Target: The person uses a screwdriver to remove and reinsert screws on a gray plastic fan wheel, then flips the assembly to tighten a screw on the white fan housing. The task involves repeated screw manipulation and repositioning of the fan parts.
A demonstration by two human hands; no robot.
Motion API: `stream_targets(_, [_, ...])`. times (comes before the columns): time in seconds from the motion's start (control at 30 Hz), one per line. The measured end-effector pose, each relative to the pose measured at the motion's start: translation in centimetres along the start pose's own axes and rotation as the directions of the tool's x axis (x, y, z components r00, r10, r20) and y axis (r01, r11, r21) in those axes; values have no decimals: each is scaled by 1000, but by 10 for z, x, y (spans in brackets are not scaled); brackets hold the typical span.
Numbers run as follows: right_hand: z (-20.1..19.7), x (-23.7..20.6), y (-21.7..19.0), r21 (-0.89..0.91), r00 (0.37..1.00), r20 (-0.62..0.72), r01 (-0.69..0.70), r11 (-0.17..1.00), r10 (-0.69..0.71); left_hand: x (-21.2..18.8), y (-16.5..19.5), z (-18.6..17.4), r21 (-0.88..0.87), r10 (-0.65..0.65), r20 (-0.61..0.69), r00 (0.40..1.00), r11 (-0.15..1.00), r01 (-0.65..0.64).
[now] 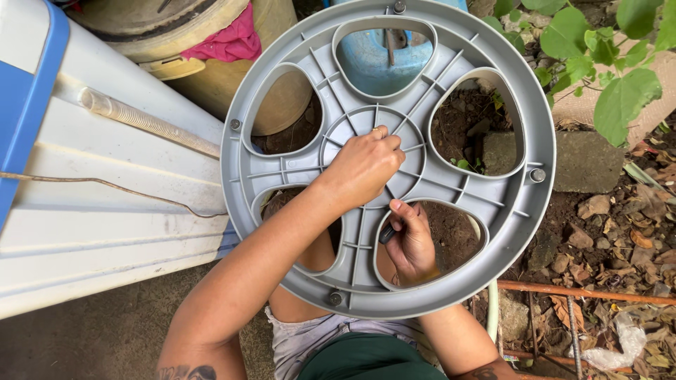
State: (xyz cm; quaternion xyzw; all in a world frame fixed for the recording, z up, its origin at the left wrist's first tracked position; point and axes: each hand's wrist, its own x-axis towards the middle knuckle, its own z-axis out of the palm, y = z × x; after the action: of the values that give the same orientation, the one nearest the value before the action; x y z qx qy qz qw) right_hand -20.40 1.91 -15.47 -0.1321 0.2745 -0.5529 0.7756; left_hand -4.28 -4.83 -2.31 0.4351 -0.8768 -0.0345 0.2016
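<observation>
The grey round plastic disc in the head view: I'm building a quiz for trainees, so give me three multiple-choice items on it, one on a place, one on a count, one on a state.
1. Where does the left hand rest?
A. on the centre hub of the grey disc
B. on the white appliance
C. on the ground

2. How many large openings does the disc have?
A. three
B. five
C. eight

3. What is the state of the right hand?
A. open and flat
B. closed on a small dark tool
C. out of view

Answers:
1 A, its fingers sit on the hub's ribs.
2 B, five rounded cut-outs ring the hub.
3 B, its fingers wrap a dark handle below the hub.
</observation>
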Motion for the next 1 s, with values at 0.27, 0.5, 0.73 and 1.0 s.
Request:
stream_targets(0.27, [-5, -1, 2, 5, 996, -87, -7, 1000, 7, 4, -2, 1, -29, 34, 1, 999, 999, -34])
stream_targets(0.5, [-2, -1, 3, 2, 999, -50, -4, 1000, 4, 2, -2, 2, 13, 44, 1, 999, 999, -44])
stream_targets(0.73, [4, 2, -1, 15, 999, -41, -2, 1000, 3, 3, 0, 6, -177, -162, -89, 983, 974, 144])
stream_targets(1.0, [0, 0, 3, 10, 999, -24, -25, 1000, 25, 0, 3, -1, -250, -254, -38, 966, 939, 237])
